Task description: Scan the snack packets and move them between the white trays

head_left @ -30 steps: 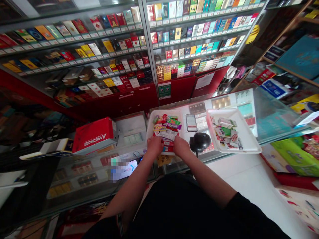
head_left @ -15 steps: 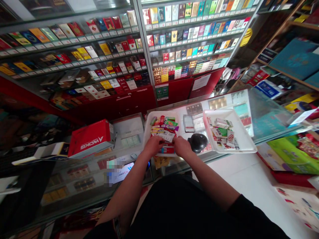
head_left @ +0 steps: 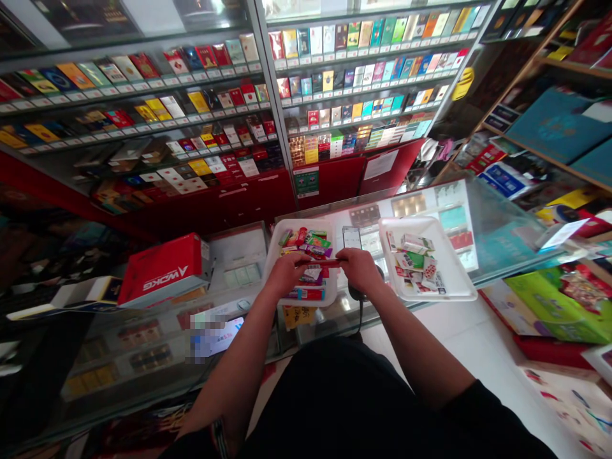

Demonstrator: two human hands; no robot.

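Observation:
My left hand (head_left: 285,274) and my right hand (head_left: 357,269) pinch the two ends of a flat, thin red pack (head_left: 323,262), its kind unclear. They hold it level above a white plastic tray (head_left: 269,261). Colourful small packs of sweets or gum (head_left: 317,241) fill this tray, with a red and blue stick pack (head_left: 310,294) along its near side. Partly hidden under my right wrist is a black rounded device (head_left: 356,292) with a cable. Beyond that hand lies a small dark-framed object with a pale face (head_left: 352,238).
A second white tray (head_left: 452,264) with several small boxes stands on the glass counter (head_left: 502,255) to the right. On the left are a red box (head_left: 160,271) and a lit phone (head_left: 224,336). Shelves of cigarette packs (head_left: 229,95) rise behind. A green box (head_left: 540,299) is lower right.
Both hands have risen from the near part of the left tray, lifting the red pack out. My right hand now covers part of the black device. The view has shifted slightly.

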